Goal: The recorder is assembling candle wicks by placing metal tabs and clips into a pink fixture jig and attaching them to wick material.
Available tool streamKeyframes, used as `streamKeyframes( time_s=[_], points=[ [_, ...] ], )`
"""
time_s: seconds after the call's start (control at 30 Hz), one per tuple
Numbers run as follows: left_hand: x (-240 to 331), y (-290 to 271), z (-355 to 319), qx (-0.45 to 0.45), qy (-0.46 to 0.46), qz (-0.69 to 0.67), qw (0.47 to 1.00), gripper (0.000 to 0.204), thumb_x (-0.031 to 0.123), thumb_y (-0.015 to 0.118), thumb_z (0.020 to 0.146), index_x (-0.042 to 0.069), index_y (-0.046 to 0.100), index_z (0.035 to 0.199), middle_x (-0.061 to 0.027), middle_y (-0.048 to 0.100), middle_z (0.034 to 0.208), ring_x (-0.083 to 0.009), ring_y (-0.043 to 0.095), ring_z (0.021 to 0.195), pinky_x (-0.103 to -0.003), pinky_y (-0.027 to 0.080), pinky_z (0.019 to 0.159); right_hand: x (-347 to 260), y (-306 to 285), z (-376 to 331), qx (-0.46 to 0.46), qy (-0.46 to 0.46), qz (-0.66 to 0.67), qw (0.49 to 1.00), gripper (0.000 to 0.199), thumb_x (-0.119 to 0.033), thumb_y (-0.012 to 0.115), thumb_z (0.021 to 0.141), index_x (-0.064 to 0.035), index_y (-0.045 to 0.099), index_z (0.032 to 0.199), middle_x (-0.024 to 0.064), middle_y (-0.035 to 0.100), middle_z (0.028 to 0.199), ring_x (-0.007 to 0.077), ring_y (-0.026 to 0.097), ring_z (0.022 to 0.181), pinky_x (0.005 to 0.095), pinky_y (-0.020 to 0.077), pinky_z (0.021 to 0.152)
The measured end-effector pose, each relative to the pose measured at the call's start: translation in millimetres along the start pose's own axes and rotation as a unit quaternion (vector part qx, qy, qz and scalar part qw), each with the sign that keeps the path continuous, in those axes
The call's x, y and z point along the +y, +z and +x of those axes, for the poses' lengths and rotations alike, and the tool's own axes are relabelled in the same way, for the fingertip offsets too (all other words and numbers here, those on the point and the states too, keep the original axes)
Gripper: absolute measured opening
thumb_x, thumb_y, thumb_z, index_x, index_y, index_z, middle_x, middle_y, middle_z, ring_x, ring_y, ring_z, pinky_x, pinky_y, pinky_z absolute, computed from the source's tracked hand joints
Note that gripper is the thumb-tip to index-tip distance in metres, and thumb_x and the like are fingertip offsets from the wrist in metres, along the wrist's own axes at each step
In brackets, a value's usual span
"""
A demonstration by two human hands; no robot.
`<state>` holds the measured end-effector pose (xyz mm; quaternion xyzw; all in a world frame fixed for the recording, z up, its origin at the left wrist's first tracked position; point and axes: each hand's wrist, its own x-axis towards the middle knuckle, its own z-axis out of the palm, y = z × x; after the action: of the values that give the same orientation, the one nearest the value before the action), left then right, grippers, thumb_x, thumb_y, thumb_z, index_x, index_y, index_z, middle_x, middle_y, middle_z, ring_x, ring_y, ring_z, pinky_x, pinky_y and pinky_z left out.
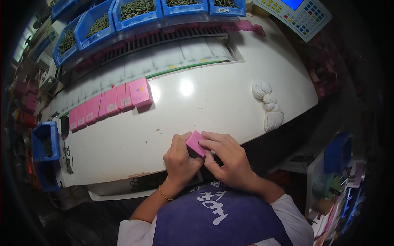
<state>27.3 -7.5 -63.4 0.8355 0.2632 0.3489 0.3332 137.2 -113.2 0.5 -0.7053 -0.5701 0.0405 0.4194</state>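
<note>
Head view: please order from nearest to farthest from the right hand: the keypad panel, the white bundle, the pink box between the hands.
From the right hand:
1. Pink box: at its left, against the left hand.
2. White bundle: ahead, to the right.
3. Keypad panel: far upper right.

White brush-like lettering [212,208] on the purple apron [176,225], small pale labels [112,107] on several pink boxes [98,107] — their print probably too small for reading — one whitish label [222,10] on a blue bin [236,11], tiny unreadable marks on keys of the control panel [293,18].
</note>
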Motion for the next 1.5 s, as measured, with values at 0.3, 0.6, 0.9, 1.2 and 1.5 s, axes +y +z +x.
streamKeyframes(
  time_s=[0.3,0.6,0.9,1.2,1.5],
  points=[
    [1,-1,1,0.001,-0.002,-0.036,0.999,0.048,0.015,0.083,0.066,0.005,0.063,0.109,-0.012,0.06,0.091,-0.0316,0.065,0.071,-0.039,0.053,0.059,6,-7,5,-0.044,-0.003,0.054,0.998,0.032,-0.001,0.067,0.08,0.0007,0.064,0.112,0.0156,0.063,0.113,0.0315,0.064,0.096,0.0386,0.0547,0.08],
    [5,-3,6,-0.016,-0.006,-0.023,1.0,0.051,0.019,0.087,0.065,0.006,0.063,0.108,-0.0113,0.059,0.09,-0.031,0.064,0.072,-0.039,0.052,0.06,21,-14,5,-0.046,-0.033,0.092,0.994,0.051,0.001,0.071,0.078,0.0013,0.058,0.127,0.0148,0.066,0.103,0.0282,0.066,0.087,0.0366,0.0552,0.076],
    [0,-6,6,-0.021,0.014,-0.046,0.999,0.052,0.018,0.086,0.065,0.004,0.062,0.109,-0.0132,0.06,0.09,-0.0322,0.063,0.074,-0.04,0.052,0.063,18,-23,13,-0.119,-0.047,0.058,0.99,0.057,0.0,0.069,0.08,0.0021,0.052,0.134,0.0154,0.064,0.102,0.0291,0.065,0.087,0.0379,0.055,0.076],
    [0,-1,4,-0.016,0.011,-0.079,0.997,0.051,0.011,0.083,0.065,0.002,0.062,0.111,-0.0143,0.062,0.091,-0.0319,0.065,0.077,-0.039,0.054,0.065,8,8,-4,-0.055,0.003,0.017,0.998,0.063,0.002,0.061,0.08,0.0091,0.04,0.138,0.0226,0.053,0.123,0.0356,0.058,0.101,0.0404,0.0507,0.087],
    [3,-7,6,-0.041,-0.008,-0.07,0.997,0.046,0.012,0.087,0.068,0.001,0.064,0.107,-0.0103,0.064,0.092,-0.0235,0.066,0.079,-0.034,0.053,0.071,29,-7,1,-0.114,-0.004,0.106,0.988,0.05,-0.009,0.06,0.096,0.0069,0.044,0.14,0.0209,0.059,0.111,0.0336,0.059,0.092,0.0387,0.0494,0.086]
  ],
)
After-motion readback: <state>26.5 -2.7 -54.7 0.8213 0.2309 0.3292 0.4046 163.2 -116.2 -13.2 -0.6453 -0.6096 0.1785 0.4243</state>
